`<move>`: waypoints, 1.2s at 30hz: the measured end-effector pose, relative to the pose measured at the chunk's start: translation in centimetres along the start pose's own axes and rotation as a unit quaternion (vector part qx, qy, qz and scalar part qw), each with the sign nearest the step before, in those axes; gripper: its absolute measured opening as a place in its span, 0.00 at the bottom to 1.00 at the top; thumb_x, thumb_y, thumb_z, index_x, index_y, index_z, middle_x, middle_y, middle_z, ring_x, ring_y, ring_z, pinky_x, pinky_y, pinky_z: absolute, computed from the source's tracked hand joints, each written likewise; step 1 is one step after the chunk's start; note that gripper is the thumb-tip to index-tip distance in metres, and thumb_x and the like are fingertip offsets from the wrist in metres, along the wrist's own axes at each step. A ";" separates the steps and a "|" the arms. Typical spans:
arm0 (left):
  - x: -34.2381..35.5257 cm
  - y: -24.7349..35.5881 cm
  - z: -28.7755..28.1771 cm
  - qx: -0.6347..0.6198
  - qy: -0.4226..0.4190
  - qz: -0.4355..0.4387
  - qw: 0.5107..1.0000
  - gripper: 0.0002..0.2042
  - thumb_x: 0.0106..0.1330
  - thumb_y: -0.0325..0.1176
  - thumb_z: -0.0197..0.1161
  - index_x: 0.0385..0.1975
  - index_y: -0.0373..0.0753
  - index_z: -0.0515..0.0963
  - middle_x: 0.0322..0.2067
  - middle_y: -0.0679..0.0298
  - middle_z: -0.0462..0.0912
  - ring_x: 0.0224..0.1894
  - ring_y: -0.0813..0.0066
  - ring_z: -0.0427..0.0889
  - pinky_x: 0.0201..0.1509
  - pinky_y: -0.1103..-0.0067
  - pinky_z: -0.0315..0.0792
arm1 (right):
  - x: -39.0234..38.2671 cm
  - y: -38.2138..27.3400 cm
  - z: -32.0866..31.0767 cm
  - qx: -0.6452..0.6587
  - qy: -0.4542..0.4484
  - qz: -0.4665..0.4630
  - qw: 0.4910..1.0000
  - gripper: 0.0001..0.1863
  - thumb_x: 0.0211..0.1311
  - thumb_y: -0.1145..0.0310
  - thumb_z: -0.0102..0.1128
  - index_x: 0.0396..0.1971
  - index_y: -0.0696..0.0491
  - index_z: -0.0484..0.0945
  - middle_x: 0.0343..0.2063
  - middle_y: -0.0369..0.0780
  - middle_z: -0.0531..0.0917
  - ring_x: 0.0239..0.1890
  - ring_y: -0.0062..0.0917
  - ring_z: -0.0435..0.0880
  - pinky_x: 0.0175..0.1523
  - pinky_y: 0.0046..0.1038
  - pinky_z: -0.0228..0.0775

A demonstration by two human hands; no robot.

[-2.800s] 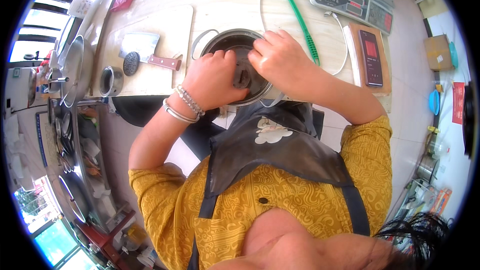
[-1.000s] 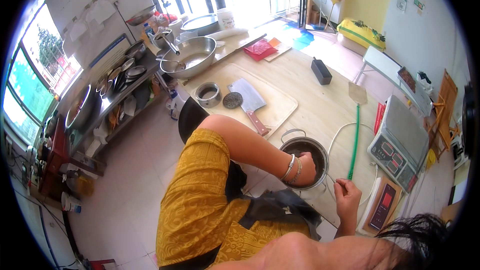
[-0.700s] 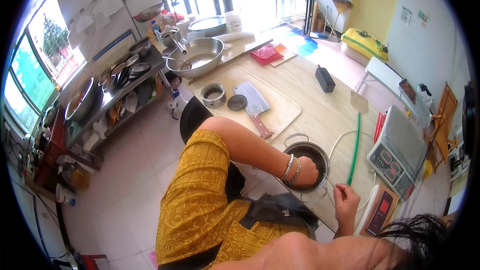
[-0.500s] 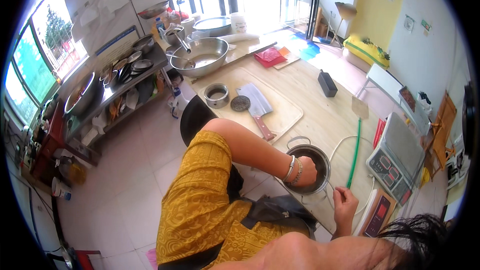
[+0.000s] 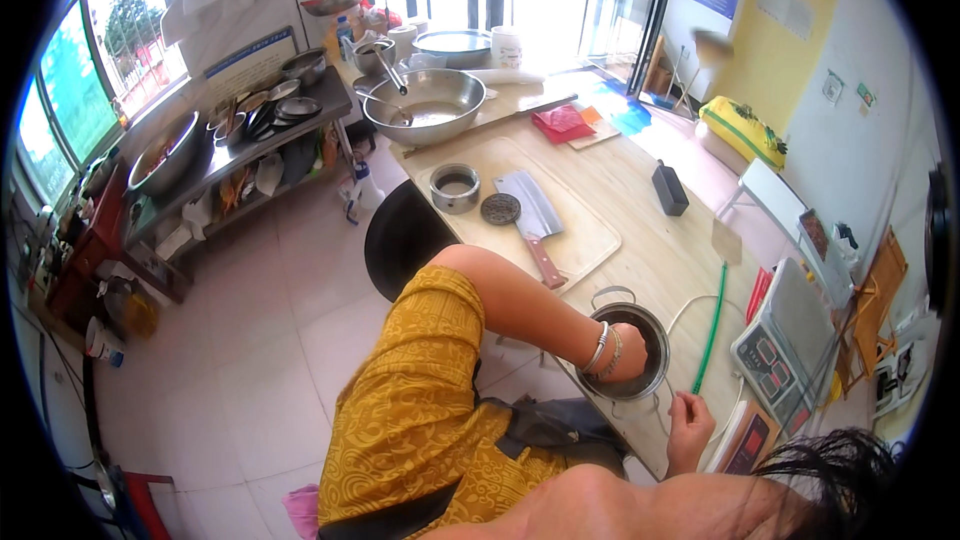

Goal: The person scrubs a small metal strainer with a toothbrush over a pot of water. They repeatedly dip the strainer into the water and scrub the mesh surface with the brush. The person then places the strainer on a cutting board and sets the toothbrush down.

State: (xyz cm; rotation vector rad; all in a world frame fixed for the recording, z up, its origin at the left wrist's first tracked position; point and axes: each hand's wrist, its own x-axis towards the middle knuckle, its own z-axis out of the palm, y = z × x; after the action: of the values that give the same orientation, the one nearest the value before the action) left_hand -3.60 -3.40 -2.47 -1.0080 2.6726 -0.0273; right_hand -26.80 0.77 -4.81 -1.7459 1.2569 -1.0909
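Observation:
A steel pot (image 5: 656, 372) with loop handles stands at the near edge of the wooden table. My left hand (image 5: 626, 351), with bracelets at the wrist, reaches down inside it; the fingers are curled, and whatever they grip is hidden. Just right of the pot is my right hand (image 5: 690, 427), its thumb and fingertips pinched together near a thin pale strand I cannot identify. Farther off, a cleaver (image 5: 529, 205) with a wooden handle lies on a cutting board (image 5: 590, 240). Beside it are a dark round perforated disc (image 5: 500, 209) and a short metal cylinder (image 5: 455, 188).
A green stick-like tool (image 5: 712, 330) and a digital scale (image 5: 785, 340) lie to the right. The far table end holds a large steel bowl (image 5: 440, 125), a red packet (image 5: 562, 123) and a black box (image 5: 669, 188). A metal shelf (image 5: 335, 105) with pans stands left.
The whole view has shifted slightly, so the table things appear a little to the right. My left hand stays inside the pot, and my right hand remains pinched beside it.

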 end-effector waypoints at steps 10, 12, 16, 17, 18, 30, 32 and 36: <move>-0.8 -0.5 -0.1 -0.035 0.043 -0.016 0.998 0.09 0.53 0.33 0.64 0.32 0.40 0.87 0.35 0.57 0.87 0.40 0.62 0.87 0.35 0.68 0.81 | 0.0 -0.4 0.5 0.002 0.003 -0.025 1.000 0.06 0.63 0.76 0.60 0.37 0.62 0.80 0.25 0.36 0.80 0.27 0.15 0.77 0.33 0.18 0.70; -0.5 -0.9 0.5 -0.060 0.048 0.001 0.997 0.10 0.53 0.32 0.64 0.32 0.39 0.86 0.35 0.55 0.87 0.41 0.60 0.87 0.39 0.69 0.81 | 0.0 -0.4 0.5 0.002 0.008 -0.026 1.000 0.06 0.63 0.76 0.60 0.37 0.62 0.80 0.25 0.35 0.80 0.27 0.15 0.77 0.34 0.18 0.70; -0.1 -1.5 1.0 -0.096 0.036 0.006 0.995 0.10 0.53 0.32 0.63 0.33 0.38 0.86 0.35 0.54 0.87 0.42 0.57 0.87 0.41 0.69 0.80 | -0.2 -0.6 0.6 -0.002 0.006 -0.021 1.000 0.06 0.63 0.76 0.59 0.37 0.62 0.80 0.25 0.35 0.80 0.27 0.15 0.77 0.34 0.18 0.70; -0.1 -1.5 1.1 -0.096 0.036 0.006 0.995 0.10 0.54 0.32 0.62 0.33 0.38 0.86 0.35 0.54 0.87 0.42 0.57 0.86 0.41 0.69 0.80 | -0.2 -0.7 0.6 -0.003 0.004 -0.021 1.000 0.06 0.64 0.76 0.59 0.37 0.62 0.80 0.25 0.35 0.80 0.27 0.14 0.77 0.34 0.18 0.70; -0.2 -1.4 0.9 -0.089 0.035 -0.002 0.995 0.10 0.54 0.33 0.62 0.33 0.38 0.86 0.35 0.54 0.87 0.42 0.58 0.87 0.41 0.69 0.80 | -0.2 -0.7 0.6 -0.003 0.003 -0.022 1.000 0.06 0.64 0.76 0.59 0.37 0.62 0.80 0.25 0.35 0.80 0.27 0.14 0.77 0.34 0.18 0.70; -0.9 0.1 -1.4 -0.027 -0.022 -0.062 0.997 0.10 0.56 0.36 0.64 0.35 0.44 0.87 0.37 0.61 0.88 0.41 0.64 0.87 0.32 0.68 0.79 | -0.7 -0.5 0.4 0.002 0.014 -0.014 1.000 0.05 0.64 0.77 0.59 0.36 0.61 0.80 0.25 0.35 0.79 0.28 0.15 0.76 0.35 0.18 0.70; -0.8 0.3 -1.4 -0.029 -0.018 -0.070 0.997 0.10 0.55 0.36 0.64 0.34 0.44 0.87 0.36 0.61 0.88 0.41 0.64 0.87 0.31 0.66 0.78 | -0.8 -0.2 0.3 0.003 0.018 -0.017 1.000 0.05 0.64 0.76 0.59 0.37 0.61 0.80 0.25 0.35 0.79 0.27 0.15 0.76 0.35 0.18 0.70; -1.1 0.2 -1.9 0.028 -0.010 -0.050 0.998 0.09 0.54 0.36 0.64 0.32 0.44 0.87 0.35 0.61 0.88 0.38 0.63 0.87 0.29 0.63 0.73 | -0.9 -0.4 0.2 -0.007 0.020 -0.022 1.000 0.05 0.64 0.76 0.59 0.36 0.61 0.80 0.24 0.34 0.79 0.26 0.15 0.76 0.34 0.18 0.69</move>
State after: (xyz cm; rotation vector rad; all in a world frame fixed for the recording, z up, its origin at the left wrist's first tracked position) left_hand -3.41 -2.67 -0.42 -1.1169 2.5874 -0.1113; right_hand -26.64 1.73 -4.77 -1.7776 1.2580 -1.1498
